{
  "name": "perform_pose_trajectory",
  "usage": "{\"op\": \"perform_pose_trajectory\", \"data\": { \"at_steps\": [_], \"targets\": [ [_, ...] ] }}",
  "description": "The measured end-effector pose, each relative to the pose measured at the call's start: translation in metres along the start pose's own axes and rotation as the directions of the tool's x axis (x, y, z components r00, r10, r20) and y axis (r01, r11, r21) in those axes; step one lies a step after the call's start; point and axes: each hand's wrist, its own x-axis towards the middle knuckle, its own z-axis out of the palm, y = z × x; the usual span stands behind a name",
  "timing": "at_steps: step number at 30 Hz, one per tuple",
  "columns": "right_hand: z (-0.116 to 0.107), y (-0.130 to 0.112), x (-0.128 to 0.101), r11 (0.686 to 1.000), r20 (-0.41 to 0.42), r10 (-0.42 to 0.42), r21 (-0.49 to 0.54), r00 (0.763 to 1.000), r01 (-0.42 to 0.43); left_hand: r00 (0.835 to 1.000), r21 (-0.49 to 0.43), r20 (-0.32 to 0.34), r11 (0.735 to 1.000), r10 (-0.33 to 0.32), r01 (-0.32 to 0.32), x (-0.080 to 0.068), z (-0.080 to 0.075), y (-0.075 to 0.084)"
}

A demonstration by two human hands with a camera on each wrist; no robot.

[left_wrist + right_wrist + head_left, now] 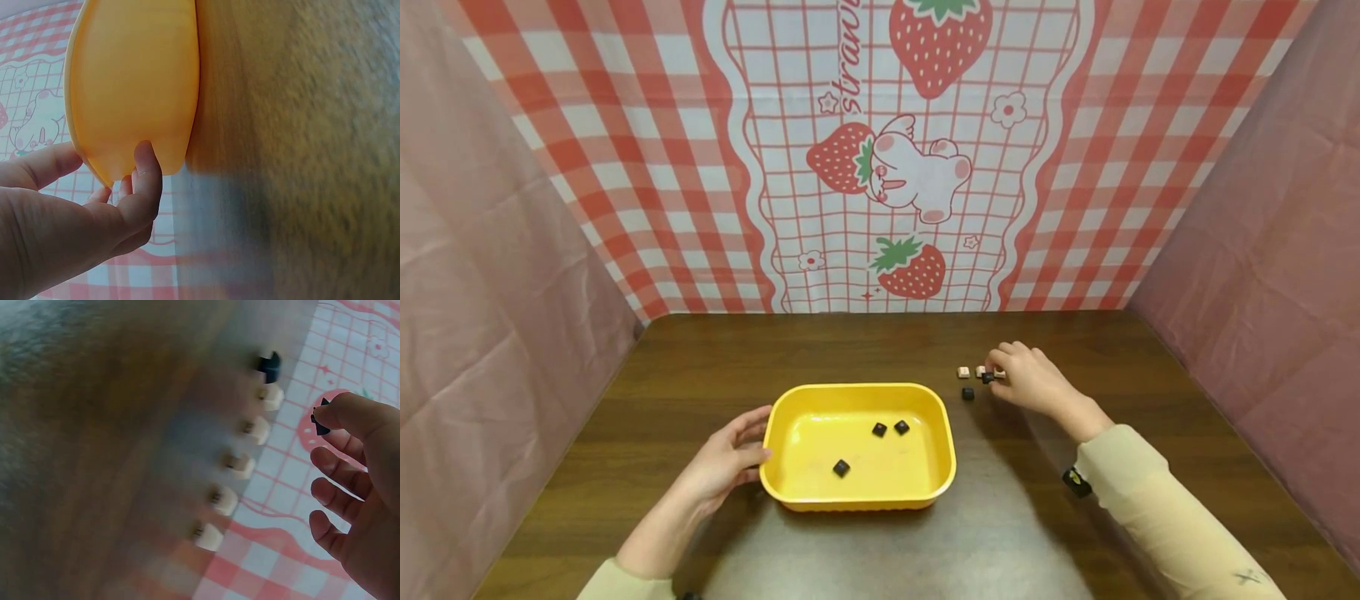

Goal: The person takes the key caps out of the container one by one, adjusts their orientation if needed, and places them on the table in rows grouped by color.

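A yellow plastic tray (790, 487) sits on the brown table and holds three small black keycaps (879, 429). My left hand (758, 435) rests against the tray's left wall with thumb and fingers nearly straight; the left wrist view shows the same contact at the left hand (115, 178) and the tray's outer wall (134, 75). To the right of the tray, my right hand (992, 372) pinches one black keycap (320, 422) between thumb and forefinger. It hovers beside a row of beige keycaps (240, 465), with another black keycap (270, 365) at the row's end.
A loose black keycap (967, 393) lies on the table between the tray and my right hand. Pink cloth walls stand left and right, and a strawberry-print check cloth (895, 167) hangs along the back edge.
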Motion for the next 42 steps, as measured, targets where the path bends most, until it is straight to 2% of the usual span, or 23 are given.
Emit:
{"op": "perform_pose_trajectory", "data": {
  "at_steps": [8,22,28,35,42],
  "targets": [
    [0.019,0.005,-0.005,1.0,0.027,0.006,0.011,1.0,-0.006,1.0,0.002,0.003,1.0,0.002,-0.002,0.0,0.0,0.001],
    [0.028,0.006,-0.006,1.0,0.061,0.011,0.009,0.998,-0.012,1.0,0.006,0.002,1.0,0.003,-0.003,0.0,0.0,0.001],
    [0.026,0.006,-0.006,1.0,0.059,0.015,0.01,0.998,-0.015,1.0,0.008,-0.001,1.0,-0.001,0.001,0.0,0.0,0.002],
    [0.02,0.002,-0.005,1.0,0.021,-0.016,0.006,1.0,0.016,1.0,0.01,-0.001,1.0,-0.006,0.006,-0.001,0.0,0.002],
    [0.006,-0.013,-0.001,0.999,-0.006,-0.032,0.01,0.999,0.032,1.0,0.01,-0.001,1.0,-0.01,0.01,0.0,0.0,0.001]
  ]
}}
